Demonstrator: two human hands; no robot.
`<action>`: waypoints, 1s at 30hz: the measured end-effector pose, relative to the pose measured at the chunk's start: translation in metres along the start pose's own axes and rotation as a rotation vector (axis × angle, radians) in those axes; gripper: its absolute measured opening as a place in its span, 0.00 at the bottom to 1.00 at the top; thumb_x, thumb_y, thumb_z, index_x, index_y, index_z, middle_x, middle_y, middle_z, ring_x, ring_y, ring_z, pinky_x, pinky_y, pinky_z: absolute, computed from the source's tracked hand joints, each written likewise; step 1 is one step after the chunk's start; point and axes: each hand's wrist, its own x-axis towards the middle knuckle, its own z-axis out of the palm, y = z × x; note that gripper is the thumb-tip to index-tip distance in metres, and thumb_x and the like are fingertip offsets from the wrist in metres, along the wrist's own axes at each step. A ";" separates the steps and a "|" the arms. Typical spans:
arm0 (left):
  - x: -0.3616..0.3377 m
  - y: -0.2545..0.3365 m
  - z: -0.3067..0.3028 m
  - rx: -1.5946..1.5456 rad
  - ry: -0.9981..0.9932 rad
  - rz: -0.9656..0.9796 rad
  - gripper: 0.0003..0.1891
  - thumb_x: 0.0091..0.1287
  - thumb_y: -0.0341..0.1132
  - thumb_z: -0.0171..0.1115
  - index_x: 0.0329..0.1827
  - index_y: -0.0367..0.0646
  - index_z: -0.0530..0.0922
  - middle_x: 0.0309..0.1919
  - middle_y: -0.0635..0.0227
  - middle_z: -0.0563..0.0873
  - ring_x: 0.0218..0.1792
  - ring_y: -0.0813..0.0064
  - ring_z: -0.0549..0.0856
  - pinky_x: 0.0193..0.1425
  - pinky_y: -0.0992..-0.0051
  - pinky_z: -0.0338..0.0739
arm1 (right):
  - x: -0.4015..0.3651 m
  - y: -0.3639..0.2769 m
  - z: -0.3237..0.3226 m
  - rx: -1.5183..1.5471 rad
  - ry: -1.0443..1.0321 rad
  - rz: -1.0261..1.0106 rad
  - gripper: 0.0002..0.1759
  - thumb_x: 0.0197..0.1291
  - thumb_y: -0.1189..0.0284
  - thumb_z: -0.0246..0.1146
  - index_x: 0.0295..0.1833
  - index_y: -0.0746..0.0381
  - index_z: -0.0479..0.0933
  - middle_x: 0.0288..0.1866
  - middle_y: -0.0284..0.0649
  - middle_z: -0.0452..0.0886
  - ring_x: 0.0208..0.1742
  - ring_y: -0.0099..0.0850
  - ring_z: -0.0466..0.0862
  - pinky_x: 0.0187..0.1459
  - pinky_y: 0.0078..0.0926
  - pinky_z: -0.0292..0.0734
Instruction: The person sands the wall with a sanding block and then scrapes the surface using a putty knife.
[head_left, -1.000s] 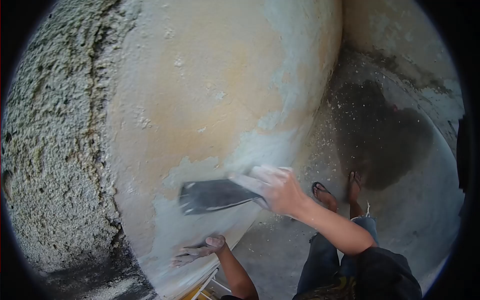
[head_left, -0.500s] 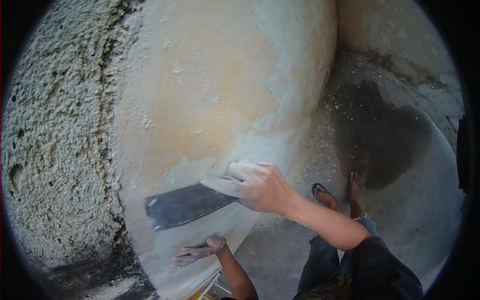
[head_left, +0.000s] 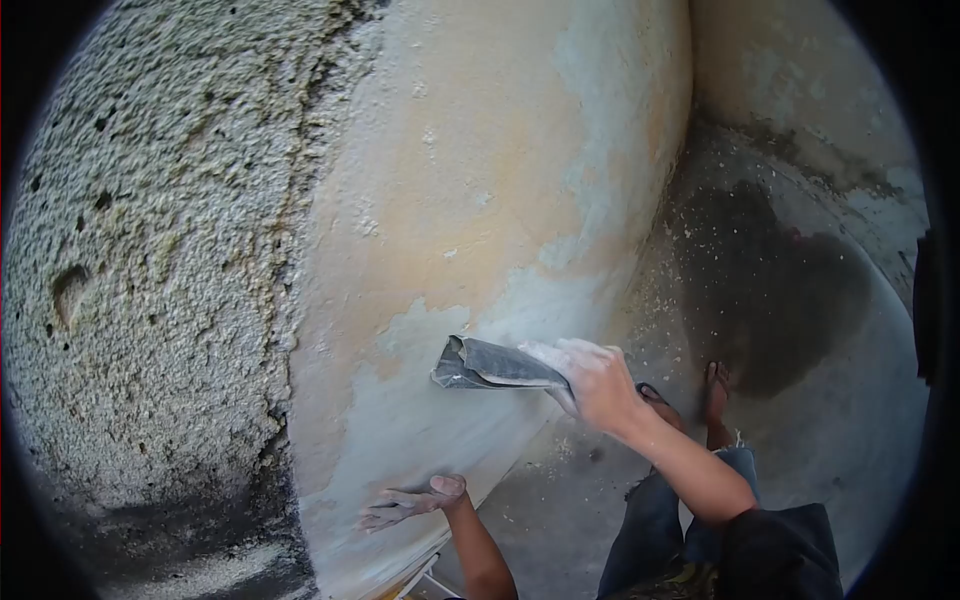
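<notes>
A folded sheet of dark grey sandpaper is gripped by my right hand. Its far end curls open like a flattened tube in front of the smooth wall. Whitish dust coats the fingers of that hand. Lower down, my left hand is spread with dusty fingers stretched out, holding nothing. It lies against or very close to the pale lower part of the wall; contact is not certain. Patches of cream and pale blue-green mark the wall surface.
Rough, pitted stone-like surface borders the wall on the left. Below right, the grey floor has a dark wet patch and scattered flakes. My feet stand near that patch. A partly hidden white and yellow object is at the bottom.
My right hand has moved right with the sandpaper, which looked flat and extended before and now shows a curled open end. My left hand stays spread near the wall.
</notes>
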 end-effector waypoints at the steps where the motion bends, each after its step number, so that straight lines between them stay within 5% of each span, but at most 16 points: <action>1: 0.001 0.001 0.003 -0.005 0.009 0.007 0.40 0.73 0.58 0.39 0.83 0.42 0.59 0.83 0.43 0.52 0.83 0.36 0.43 0.81 0.39 0.25 | 0.001 0.000 0.001 -0.003 -0.004 -0.014 0.39 0.45 0.70 0.74 0.69 0.48 0.79 0.30 0.36 0.74 0.29 0.34 0.80 0.31 0.35 0.78; 6: 0.002 0.001 -0.002 -0.008 -0.018 0.012 0.40 0.74 0.57 0.39 0.84 0.44 0.57 0.83 0.41 0.51 0.83 0.35 0.42 0.81 0.37 0.24 | 0.052 -0.060 -0.013 0.055 -0.109 -0.185 0.37 0.47 0.70 0.73 0.69 0.49 0.78 0.36 0.38 0.81 0.34 0.38 0.84 0.33 0.36 0.80; 11: -0.002 -0.002 0.000 -0.005 -0.022 0.016 0.39 0.74 0.57 0.39 0.84 0.44 0.57 0.83 0.39 0.51 0.83 0.35 0.43 0.81 0.37 0.25 | 0.000 -0.020 0.000 -0.008 -0.077 -0.025 0.38 0.48 0.70 0.73 0.70 0.48 0.77 0.34 0.36 0.77 0.33 0.38 0.82 0.33 0.36 0.79; 13: -0.002 -0.001 -0.003 -0.012 -0.045 -0.006 0.39 0.74 0.58 0.39 0.85 0.50 0.55 0.85 0.46 0.48 0.83 0.33 0.40 0.79 0.31 0.28 | -0.004 -0.021 0.001 -0.008 -0.075 0.048 0.38 0.48 0.70 0.73 0.70 0.48 0.76 0.32 0.35 0.75 0.32 0.39 0.81 0.32 0.37 0.78; 16: -0.001 0.001 -0.002 -0.007 -0.034 -0.016 0.39 0.74 0.58 0.40 0.85 0.50 0.55 0.85 0.47 0.48 0.83 0.33 0.41 0.79 0.30 0.28 | 0.048 -0.067 -0.006 0.115 0.006 -0.198 0.38 0.54 0.74 0.66 0.73 0.44 0.74 0.27 0.34 0.71 0.29 0.33 0.81 0.28 0.33 0.78; 22: -0.001 -0.001 -0.002 -0.028 -0.004 0.019 0.38 0.73 0.55 0.41 0.83 0.44 0.60 0.83 0.41 0.53 0.83 0.35 0.45 0.81 0.38 0.26 | -0.017 -0.002 0.006 0.018 -0.060 -0.010 0.37 0.51 0.70 0.73 0.71 0.52 0.75 0.30 0.37 0.75 0.32 0.37 0.81 0.32 0.35 0.78; 27: 0.001 -0.001 0.002 -0.055 0.047 0.031 0.38 0.74 0.56 0.42 0.83 0.44 0.61 0.82 0.41 0.55 0.83 0.34 0.45 0.82 0.39 0.26 | 0.035 -0.045 -0.012 0.016 -0.016 -0.151 0.37 0.55 0.72 0.69 0.74 0.49 0.72 0.30 0.37 0.74 0.32 0.37 0.82 0.32 0.37 0.80; 30: -0.004 -0.007 0.001 -0.016 -0.019 0.012 0.39 0.74 0.57 0.40 0.85 0.48 0.57 0.84 0.43 0.49 0.83 0.32 0.41 0.79 0.30 0.28 | 0.031 -0.029 -0.010 0.045 -0.019 -0.183 0.37 0.55 0.73 0.69 0.73 0.49 0.73 0.30 0.37 0.74 0.32 0.37 0.82 0.32 0.36 0.80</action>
